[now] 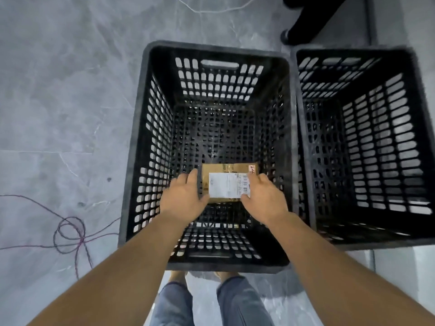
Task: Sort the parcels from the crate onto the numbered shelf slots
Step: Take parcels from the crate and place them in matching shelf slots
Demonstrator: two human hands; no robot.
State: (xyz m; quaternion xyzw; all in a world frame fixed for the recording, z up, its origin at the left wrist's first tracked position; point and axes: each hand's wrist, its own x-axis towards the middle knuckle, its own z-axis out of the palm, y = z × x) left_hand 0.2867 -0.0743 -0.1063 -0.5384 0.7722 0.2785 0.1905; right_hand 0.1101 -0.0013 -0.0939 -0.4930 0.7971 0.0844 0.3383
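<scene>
- We look down on a grey marbled tile floor (58,102), with a black slotted crate (160,137) standing on it straight ahead of us.
- The parcel (221,171), a small brown cardboard box with a white label (226,188) on top, is inside that crate, toward the crate's 6 o'clock wall. We cannot tell whether it rests on the bottom or is already off it.
- Our left hand (182,200) reaches into the crate and holds the parcel at its 9 o'clock edge. The fingers (193,175) are lightly curled along that side, and the thumb lies at the near corner.
- Our right hand (266,197) holds the 3 o'clock edge the same way. Its fingers (261,178) curl over the end of the label.
- A second crate (381,137) of the same kind stands just beside the first, at 3 o'clock.
- A purple cord (81,241) loops on the floor at 8 o'clock, and a white cord (207,12) lies at 12 o'clock.
- A dark trouser leg (310,17) shows at 1 o'clock.
- Our jeans (240,302) show at 6 o'clock.
</scene>
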